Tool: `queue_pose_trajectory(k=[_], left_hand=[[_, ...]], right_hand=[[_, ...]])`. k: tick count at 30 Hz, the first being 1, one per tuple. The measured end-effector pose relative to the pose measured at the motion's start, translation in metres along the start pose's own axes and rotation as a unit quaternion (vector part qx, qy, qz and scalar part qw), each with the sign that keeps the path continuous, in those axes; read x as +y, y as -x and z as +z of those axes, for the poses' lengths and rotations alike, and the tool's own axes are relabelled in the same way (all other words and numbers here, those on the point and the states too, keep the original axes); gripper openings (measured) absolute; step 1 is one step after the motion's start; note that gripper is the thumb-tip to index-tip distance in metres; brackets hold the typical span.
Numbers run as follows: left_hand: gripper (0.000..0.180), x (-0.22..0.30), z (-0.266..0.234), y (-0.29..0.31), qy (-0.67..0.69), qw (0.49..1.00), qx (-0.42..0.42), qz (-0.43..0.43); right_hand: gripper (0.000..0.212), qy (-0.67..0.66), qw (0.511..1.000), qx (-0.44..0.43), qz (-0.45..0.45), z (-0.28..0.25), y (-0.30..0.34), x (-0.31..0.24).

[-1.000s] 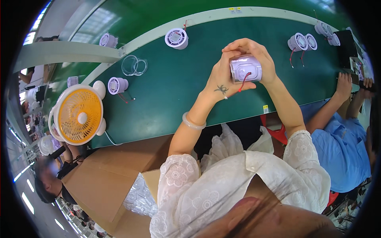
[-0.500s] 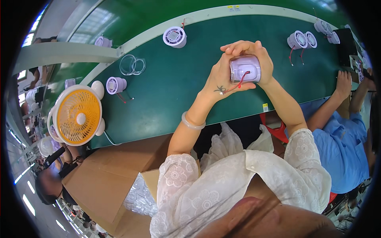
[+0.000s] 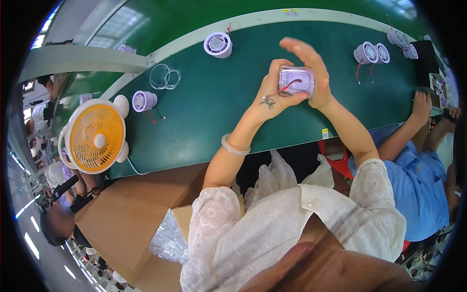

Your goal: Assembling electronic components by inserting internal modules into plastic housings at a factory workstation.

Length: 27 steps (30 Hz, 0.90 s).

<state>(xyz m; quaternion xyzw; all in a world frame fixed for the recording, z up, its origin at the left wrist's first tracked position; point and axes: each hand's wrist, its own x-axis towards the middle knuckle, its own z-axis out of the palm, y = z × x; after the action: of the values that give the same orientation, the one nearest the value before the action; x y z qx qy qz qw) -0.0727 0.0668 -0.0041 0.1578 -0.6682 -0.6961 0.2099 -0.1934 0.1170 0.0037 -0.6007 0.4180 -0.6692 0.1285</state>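
Observation:
Over the table, my left hand (image 3: 273,92) is closed round a lilac plastic fan part (image 3: 302,87) in a clear plastic cover. Its thumb lies along the near side, and a thin red wire (image 3: 287,86) trails from the part across this hand. On the right side, my right hand (image 3: 318,80) rests its palm edge against the clear cover, fingers stretched out beyond the far side and not wrapped round it. The far face of the part is hidden.
Similar lilac parts stand on the green table (image 3: 194,121): one at the back (image 3: 218,45), one at left (image 3: 144,100), several at right (image 3: 366,52). Clear rings (image 3: 158,77) lie left. A yellow fan (image 3: 97,136), cardboard box (image 3: 131,214) and co-worker's arm (image 3: 406,121) flank me.
My right hand's fingers have loosened from the far side of the part and stretched away. The left hand keeps hold, and the part has shifted slightly left.

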Motion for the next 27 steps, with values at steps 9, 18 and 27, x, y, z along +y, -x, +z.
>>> queue_pose_trajectory(k=[9, 18, 27], left_hand=[[0.085, 0.006, -0.018, -0.008, -0.237, 0.951, 0.135, 0.147], [0.087, 0.003, -0.002, -0.012, 0.478, 0.872, 0.101, -0.041], [0.064, -0.005, -0.013, -0.012, 0.578, 0.807, 0.101, -0.069]], right_hand=[[0.061, 0.253, 0.948, -0.188, 0.042, -0.024, -0.016, -0.009], [0.069, -0.132, 0.986, 0.024, 0.098, -0.001, -0.004, -0.01], [0.072, 0.032, 0.99, 0.046, 0.13, 0.005, 0.005, -0.002]])
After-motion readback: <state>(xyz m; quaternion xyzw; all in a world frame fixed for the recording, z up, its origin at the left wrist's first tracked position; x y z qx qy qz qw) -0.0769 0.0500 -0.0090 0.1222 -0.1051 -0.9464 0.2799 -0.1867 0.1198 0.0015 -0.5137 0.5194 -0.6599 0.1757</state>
